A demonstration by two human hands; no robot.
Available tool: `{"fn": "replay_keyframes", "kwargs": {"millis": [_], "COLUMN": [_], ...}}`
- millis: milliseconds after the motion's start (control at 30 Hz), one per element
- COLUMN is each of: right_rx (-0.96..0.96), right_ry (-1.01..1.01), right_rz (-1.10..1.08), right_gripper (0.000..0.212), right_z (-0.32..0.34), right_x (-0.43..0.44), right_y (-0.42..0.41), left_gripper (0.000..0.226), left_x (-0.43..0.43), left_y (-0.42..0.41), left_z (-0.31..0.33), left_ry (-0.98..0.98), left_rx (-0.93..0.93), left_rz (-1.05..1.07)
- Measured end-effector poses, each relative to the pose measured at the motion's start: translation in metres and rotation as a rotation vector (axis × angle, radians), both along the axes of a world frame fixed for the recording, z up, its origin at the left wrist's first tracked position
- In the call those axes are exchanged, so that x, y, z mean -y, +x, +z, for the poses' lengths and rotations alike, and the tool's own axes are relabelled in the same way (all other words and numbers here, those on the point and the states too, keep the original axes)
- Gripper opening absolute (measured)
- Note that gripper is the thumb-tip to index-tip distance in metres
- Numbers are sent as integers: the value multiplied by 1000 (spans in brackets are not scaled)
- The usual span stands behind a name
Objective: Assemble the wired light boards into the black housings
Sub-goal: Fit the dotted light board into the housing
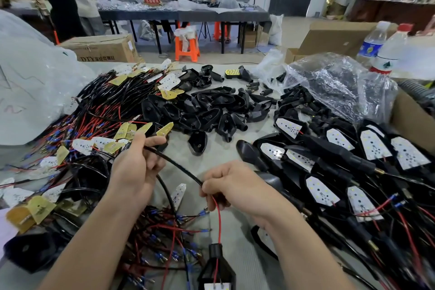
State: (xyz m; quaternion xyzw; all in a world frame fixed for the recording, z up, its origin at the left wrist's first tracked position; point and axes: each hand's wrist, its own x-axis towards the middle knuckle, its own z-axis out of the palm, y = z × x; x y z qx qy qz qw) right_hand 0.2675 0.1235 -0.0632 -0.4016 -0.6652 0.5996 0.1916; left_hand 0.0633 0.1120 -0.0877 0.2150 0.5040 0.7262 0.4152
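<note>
My left hand grips a black sheathed cable that arcs across to my right hand. My right hand pinches the cable's end where a red wire comes out. That red wire drops into the neck of a black housing at the bottom edge, where a white light board sits with the wires running to it. A heap of wired light boards lies to the left. Empty black housings are piled in the middle. Assembled units lie in rows on the right.
Clear plastic bags and two water bottles stand at the back right beside a cardboard box. A white bag fills the left. Loose wire ends with blue terminals lie between my forearms. People work at a far table.
</note>
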Motion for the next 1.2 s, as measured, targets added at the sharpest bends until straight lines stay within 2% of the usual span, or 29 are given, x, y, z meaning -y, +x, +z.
{"fn": "replay_keyframes", "kwargs": {"millis": [133,333,467,567,733,800,900,1000,1067,1200], "right_rx": [96,227,211,255,373,387,260,162,140,159], "right_ry": [33,142,66,108,169,183,160,188,183,150], "right_rz": [119,103,193,203,223,253,81,-17,-20,-65], "right_gripper": [22,15,14,15,4,10,12,17,21,20], "right_z": [1,-1,6,8,3,2,-1,-2,-1,-2], "right_x": [-1,-7,-8,-9,-10,-7,-4,-3,-3,-3], "right_y": [5,20,28,31,33,30,20,7,5,11], "left_gripper": [64,50,41,40,21,18,26,27,16,21], "left_x": [0,0,0,0,-1,0,0,1,3,7], "left_y": [4,-14,-29,-29,-28,-27,-19,-9,-2,12], "left_z": [-1,4,10,9,4,4,5,5,4,2], "left_ry": [-28,-57,6,15,79,97,82,42,26,20], "left_rx": [-41,-29,18,41,68,17,-64,-171,-240,-294], "left_rz": [21,183,334,357,156,21,-162,-220,-288,-395]}}
